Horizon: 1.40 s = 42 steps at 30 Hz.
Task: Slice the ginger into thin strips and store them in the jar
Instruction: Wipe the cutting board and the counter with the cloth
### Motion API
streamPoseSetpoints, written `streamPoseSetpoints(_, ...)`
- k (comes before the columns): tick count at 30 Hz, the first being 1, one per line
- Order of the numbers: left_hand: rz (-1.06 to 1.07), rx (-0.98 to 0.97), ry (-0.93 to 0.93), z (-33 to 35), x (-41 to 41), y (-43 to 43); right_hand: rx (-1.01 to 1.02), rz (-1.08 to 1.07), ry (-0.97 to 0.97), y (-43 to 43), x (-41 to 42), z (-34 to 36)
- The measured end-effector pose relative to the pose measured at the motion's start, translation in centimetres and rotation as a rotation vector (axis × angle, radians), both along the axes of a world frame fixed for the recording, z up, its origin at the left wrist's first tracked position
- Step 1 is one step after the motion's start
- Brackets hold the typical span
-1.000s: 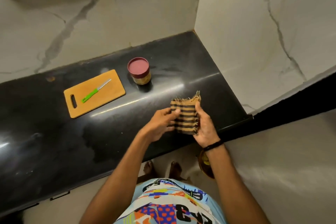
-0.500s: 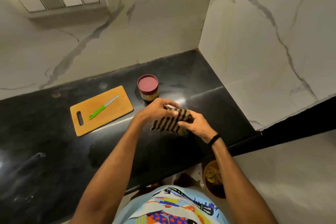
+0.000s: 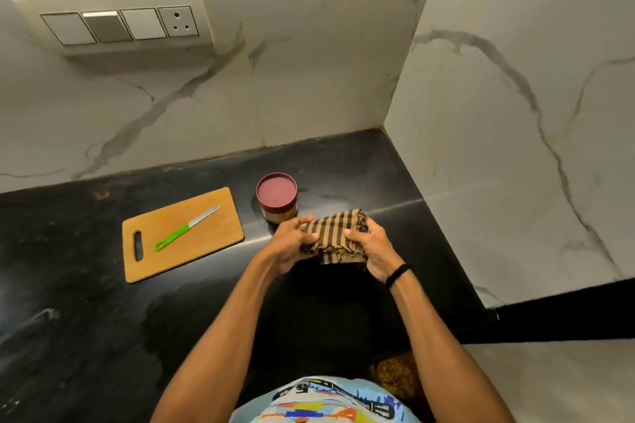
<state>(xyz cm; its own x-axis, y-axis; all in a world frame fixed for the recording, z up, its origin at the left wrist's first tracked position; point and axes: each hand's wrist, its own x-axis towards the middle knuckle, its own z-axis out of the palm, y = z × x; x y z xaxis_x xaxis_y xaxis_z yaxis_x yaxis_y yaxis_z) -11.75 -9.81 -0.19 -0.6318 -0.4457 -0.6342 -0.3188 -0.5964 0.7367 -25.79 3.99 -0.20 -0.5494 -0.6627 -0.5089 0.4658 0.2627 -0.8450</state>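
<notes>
Now left hand (image 3: pixel 290 242) and right hand (image 3: pixel 372 251) grasp striped cloth (image 3: pixel 335 235) over surface (image 3: pixel 103 319), near lidded jar (image 3: pixel 276 197). No ginger seen, maybe wrapped. Unfold gently over board (image 3: pixel 206 251), clear of knife (image 3: pixel 185 228).

A home kitchen corner: a polished black stone desk (image 3: pixel 103 336) set against marble-patterned walls (image 3: pixel 309 79), a switch panel (image 3: pixel 117 24) with a socket, and a wooden cutting board (image 3: pixel 209 247) carrying a knife (image 3: pixel 187 228) beside a lidded jar (image 3: pixel 276 199).
</notes>
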Motion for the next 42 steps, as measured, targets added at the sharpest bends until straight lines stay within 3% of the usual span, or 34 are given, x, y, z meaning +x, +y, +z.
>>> streamPoseSetpoints(8,0.261,-0.435,-0.141,0.3,-12.8,-5.8,0.102,0.099,0.296,-10.6,-12.3,0.0)
streamPoseSetpoints(13,0.39,-0.537,-0.265,-0.3,-17.8,-10.4,0.217,0.099,0.46,-18.2,-17.2,-1.2)
streamPoseSetpoints(15,0.292,-0.592,-0.324,-1.1,-18.5,-11.7,0.289,0.149,0.528,-19.9,-18.2,-1.6)
streamPoseSetpoints(18,0.033,-0.654,-0.418,-1.9,-19.0,-11.7,0.514,0.409,0.761,-20.7,-18.7,-2.9)
streamPoseSetpoints(21,0.161,-0.693,-0.459,-2.4,-19.4,-11.4,0.669,0.507,0.96,-20.2,-18.0,-3.6)
streamPoseSetpoints(26,0.508,-0.364,-0.351,-3.2,-19.9,-12.0,0.627,0.381,0.994,-20.4,-18.1,-3.9)
streamPoseSetpoints(28,0.521,-0.339,-0.349,-3.0,-19.7,-12.0,0.581,0.312,0.975,-20.4,-18.5,-3.9)
streamPoseSetpoints(34,0.178,-0.681,-0.585,-2.1,-19.1,-10.2,0.588,0.278,0.97,-19.9,-17.7,-3.8)
streamPoseSetpoints(38,0.221,-0.831,-0.454,1.8,-17.2,-8.2,0.496,0.169,1.015,-20.1,-14.5,-2.7)
streamPoseSetpoints(42,0.384,-0.914,-0.367,5.0,-11.2,-7.1,0.256,0.095,1.052,-19.6,-8.8,0.3)
